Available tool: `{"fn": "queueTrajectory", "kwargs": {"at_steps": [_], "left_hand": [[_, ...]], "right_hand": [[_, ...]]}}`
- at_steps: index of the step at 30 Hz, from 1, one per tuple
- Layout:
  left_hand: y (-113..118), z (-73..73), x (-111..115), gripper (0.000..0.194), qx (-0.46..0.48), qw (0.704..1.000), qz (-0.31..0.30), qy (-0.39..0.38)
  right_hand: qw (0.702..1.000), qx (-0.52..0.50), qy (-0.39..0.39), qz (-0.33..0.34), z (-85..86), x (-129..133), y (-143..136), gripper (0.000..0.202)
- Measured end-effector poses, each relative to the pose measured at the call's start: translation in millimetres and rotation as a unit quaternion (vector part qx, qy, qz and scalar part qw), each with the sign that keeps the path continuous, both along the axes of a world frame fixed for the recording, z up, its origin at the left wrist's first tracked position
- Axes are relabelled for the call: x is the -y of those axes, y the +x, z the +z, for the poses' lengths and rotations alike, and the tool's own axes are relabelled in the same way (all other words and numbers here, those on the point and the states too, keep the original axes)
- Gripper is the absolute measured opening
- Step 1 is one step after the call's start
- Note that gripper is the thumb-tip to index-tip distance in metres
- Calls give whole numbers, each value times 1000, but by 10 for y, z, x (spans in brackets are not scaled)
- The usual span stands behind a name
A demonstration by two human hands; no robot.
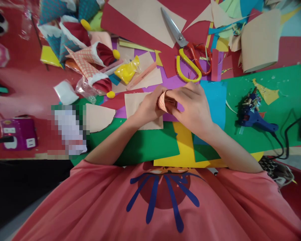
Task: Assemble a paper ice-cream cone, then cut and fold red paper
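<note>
Over the middle of the work surface, both hands are closed around a small rolled piece with an orange checked pattern (162,102), its round opening showing a dark inside. My left hand (150,104) grips its left side. My right hand (194,108) has its fingers curled over the opening and right side; the fingertips are partly hidden. Beneath my left hand lies a beige square with a zigzag edge (132,103). A beige fan-shaped piece (100,117) is left of my left forearm. Beyond my hands lie large scissors (182,41) with red and yellow handles, blades apart.
Finished-looking cones with white trim (86,58) are heaped at the back left. A blue glue gun (257,118) with a cord lies on a green sheet (288,87) at right. A purple power socket (18,132) sits at far left, and a curled beige sheet (261,42) stands back right.
</note>
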State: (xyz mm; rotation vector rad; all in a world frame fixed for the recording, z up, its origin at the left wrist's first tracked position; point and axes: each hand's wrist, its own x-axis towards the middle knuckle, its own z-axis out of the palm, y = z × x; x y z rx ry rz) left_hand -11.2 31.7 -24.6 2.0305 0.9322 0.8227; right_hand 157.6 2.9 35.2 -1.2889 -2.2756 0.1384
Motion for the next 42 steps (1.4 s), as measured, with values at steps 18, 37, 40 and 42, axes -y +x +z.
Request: {"fn": "queueTrajectory", "kwargs": {"at_steps": [18, 37, 40, 42], "left_hand": [[14, 44, 53, 35, -66, 997, -8, 23], [63, 106, 26, 26, 16, 999, -29, 13], [72, 110, 30, 30, 29, 999, -33, 23], [72, 97, 36, 33, 33, 998, -39, 26]], "right_hand": [[1000, -14, -10, -26, 35, 25, 69, 13], [992, -88, -89, 29, 69, 23, 102, 18], [992, -96, -85, 19, 46, 8, 119, 16], [990, -109, -91, 12, 38, 0, 114, 13]]}}
